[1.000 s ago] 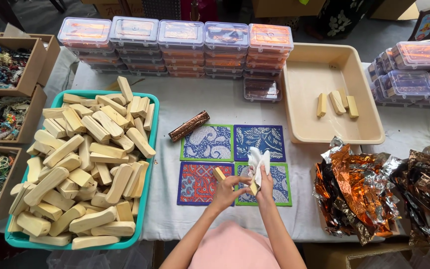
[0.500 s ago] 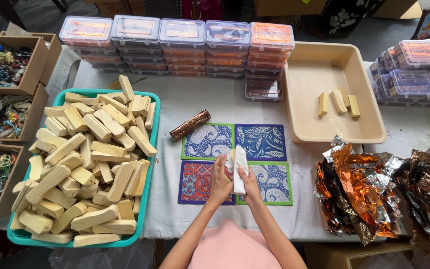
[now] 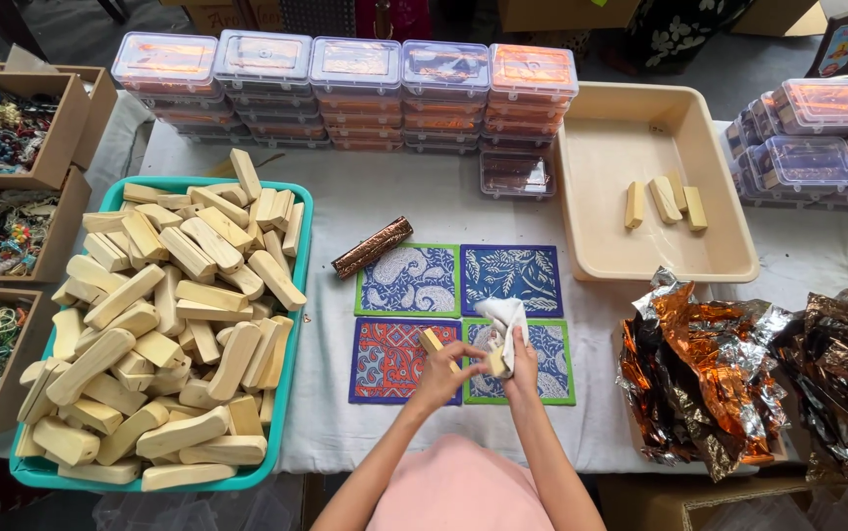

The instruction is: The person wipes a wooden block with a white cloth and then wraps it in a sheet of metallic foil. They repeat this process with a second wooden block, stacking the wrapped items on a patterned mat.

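Head view looks straight down on a pale wooden block [image 3: 436, 346] held just above four patterned mats [image 3: 409, 280] on the worktop [image 3: 384, 206]. The left hand [image 3: 446, 366] is closed around the block's lower part, so one end sticks up and to the left over the red mat. The right hand [image 3: 514, 359] is closed on a white cloth [image 3: 502, 320], which it presses against the near end of the block; the cloth bunches upward over the blue-and-white mat with the green border. Both forearms come in from the bottom edge, above a pink garment. Just beyond the mats, a dark brown patterned roll [image 3: 373, 247] lies at a slant on the white covering. To the left, a teal tub [image 3: 298, 295] is heaped with many more pale blocks, some leaning over its rim. Cardboard boxes [image 3: 70, 128] of beads and cords stand further left. Along the far edge, stacks of clear lidded boxes [image 3: 355, 69] form a row, with one lower box in front at the right end. A beige tray [image 3: 630, 270] to the right holds three blocks, well apart from the hands. Crumpled copper and dark foil sheets [image 3: 709, 364] lie at the near right, close beside the right forearm.
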